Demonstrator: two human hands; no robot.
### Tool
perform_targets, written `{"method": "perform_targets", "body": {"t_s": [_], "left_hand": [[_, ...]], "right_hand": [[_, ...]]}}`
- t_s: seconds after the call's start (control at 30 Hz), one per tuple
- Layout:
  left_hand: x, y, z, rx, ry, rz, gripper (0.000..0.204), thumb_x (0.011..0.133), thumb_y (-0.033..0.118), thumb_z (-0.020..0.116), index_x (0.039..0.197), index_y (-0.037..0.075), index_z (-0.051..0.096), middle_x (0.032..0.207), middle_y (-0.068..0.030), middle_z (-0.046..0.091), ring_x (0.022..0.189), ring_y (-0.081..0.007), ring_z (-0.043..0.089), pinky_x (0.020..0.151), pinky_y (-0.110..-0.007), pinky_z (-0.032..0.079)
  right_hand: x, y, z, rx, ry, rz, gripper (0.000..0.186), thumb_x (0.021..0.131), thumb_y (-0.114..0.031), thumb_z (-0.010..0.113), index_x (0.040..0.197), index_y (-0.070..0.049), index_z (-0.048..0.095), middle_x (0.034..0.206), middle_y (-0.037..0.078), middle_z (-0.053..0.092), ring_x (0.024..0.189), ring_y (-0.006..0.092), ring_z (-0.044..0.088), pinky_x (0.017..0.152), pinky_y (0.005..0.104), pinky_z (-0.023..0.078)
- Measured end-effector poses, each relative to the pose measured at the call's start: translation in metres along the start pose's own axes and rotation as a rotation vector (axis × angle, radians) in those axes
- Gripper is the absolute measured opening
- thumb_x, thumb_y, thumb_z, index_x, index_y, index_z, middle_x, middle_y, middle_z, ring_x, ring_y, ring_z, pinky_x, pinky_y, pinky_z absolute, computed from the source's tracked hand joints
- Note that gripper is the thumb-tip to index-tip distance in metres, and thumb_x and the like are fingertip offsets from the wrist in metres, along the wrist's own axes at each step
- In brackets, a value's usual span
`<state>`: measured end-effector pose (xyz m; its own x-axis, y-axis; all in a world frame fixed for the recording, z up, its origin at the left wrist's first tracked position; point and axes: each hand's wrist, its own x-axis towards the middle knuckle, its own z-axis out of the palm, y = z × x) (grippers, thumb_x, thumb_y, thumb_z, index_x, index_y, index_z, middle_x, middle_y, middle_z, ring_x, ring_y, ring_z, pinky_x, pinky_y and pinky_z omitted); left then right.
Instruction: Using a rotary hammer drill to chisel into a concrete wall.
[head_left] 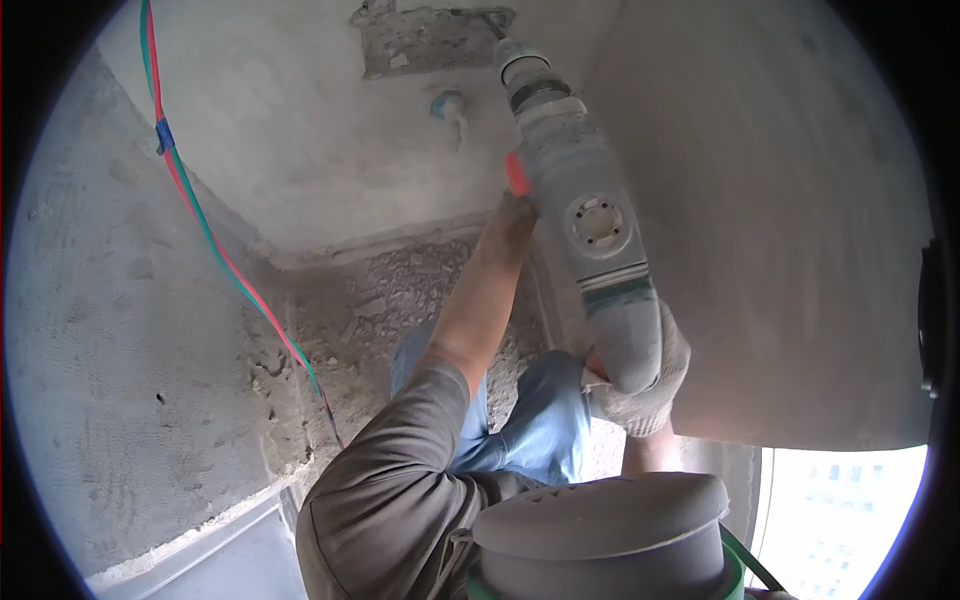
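From my feed, R hand (pixel 640 408), in off-white knit glove, grips the rear of the long grey dusty power drill (pixel 572 165), prob. steadying its metal bit (pixel 494 27) at the rough rectangular wall recess (pixel 430 45); L hand (pixel 517 208) up front, grip hidden, can't tell.

I am watching daylight blowing out a window (pixel 845 515) at lower right while the grey wall (pixel 760 240) is sitting in dim, hazy shade. My fisheye view is curving straight edges and darkening to black corners.

Drill (pixel 565 160): big, grey and dusty, red piece (pixel 517 174) on its left.
Nose (pixel 523 66): slants forward and left.
Bit (pixel 494 26): tip at the rough wall patch (pixel 430 42).
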<state>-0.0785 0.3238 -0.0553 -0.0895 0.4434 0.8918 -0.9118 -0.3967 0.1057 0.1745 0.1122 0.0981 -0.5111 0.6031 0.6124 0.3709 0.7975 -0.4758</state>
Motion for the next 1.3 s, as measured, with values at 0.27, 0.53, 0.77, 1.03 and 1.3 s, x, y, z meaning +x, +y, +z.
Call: {"method": "perform_targets", "body": {"t_s": [0.27, 0.53, 0.77, 1.03, 1.3], "left_hand": [[0.061, 0.025, 0.116, -0.399, 0.534, -0.172, 0.042, 0.094, 0.029, 0.062, 0.129, 0.007, 0.054, 0.123, -0.0092, 0.061, 0.107, -0.0218, 0.061, 0.096, -0.036, 0.050], [0.080, 0.026, 0.094, -0.501, -0.138, -0.106, 0.041, 0.092, 0.030, 0.066, 0.124, 0.007, 0.057, 0.118, -0.0098, 0.062, 0.105, -0.0210, 0.062, 0.092, -0.037, 0.051], [0.088, 0.013, 0.113, -0.581, -0.120, -0.104, 0.038, 0.094, 0.029, 0.063, 0.125, 0.007, 0.056, 0.119, -0.0082, 0.062, 0.105, -0.0191, 0.062, 0.090, -0.035, 0.052], [0.059, 0.027, 0.130, -0.596, -0.047, -0.079, 0.036, 0.096, 0.027, 0.060, 0.126, 0.007, 0.055, 0.120, -0.0064, 0.061, 0.106, -0.0171, 0.061, 0.089, -0.033, 0.053], [0.045, 0.048, 0.094, -0.673, 0.043, -0.017, 0.034, 0.098, 0.025, 0.057, 0.127, 0.007, 0.053, 0.121, -0.0046, 0.061, 0.107, -0.0150, 0.061, 0.087, -0.030, 0.054]], "right_hand": [[-0.001, 0.002, 0.054, 0.029, -0.019, -0.041, 0.066, 0.056, -0.026, 0.083, 0.111, 0.002, 0.059, 0.089, 0.015, 0.067, 0.079, 0.0315, 0.067, 0.073, 0.0377, 0.054], [0.015, 0.022, 0.039, -0.193, -0.001, -0.069, 0.063, 0.059, -0.030, 0.079, 0.109, 0.003, 0.060, 0.082, 0.010, 0.065, 0.065, 0.0225, 0.065, 0.064, 0.0325, 0.054], [0.009, 0.021, 0.008, -0.310, -0.056, -0.157, 0.087, 0.057, -0.052, 0.084, 0.119, 0.002, 0.056, 0.098, 0.017, 0.065, 0.081, 0.0378, 0.066, 0.069, 0.0441, 0.053], [0.005, -0.009, 0.027, -0.209, -0.162, -0.055, 0.071, 0.052, -0.029, 0.082, 0.113, 0.000, 0.062, 0.096, 0.017, 0.067, 0.086, 0.0371, 0.067, 0.078, 0.0433, 0.054], [0.038, -0.010, 0.050, -0.281, -0.230, 0.033, 0.071, 0.051, -0.028, 0.082, 0.114, -0.001, 0.062, 0.097, 0.017, 0.067, 0.086, 0.0369, 0.066, 0.079, 0.0431, 0.054]]}}
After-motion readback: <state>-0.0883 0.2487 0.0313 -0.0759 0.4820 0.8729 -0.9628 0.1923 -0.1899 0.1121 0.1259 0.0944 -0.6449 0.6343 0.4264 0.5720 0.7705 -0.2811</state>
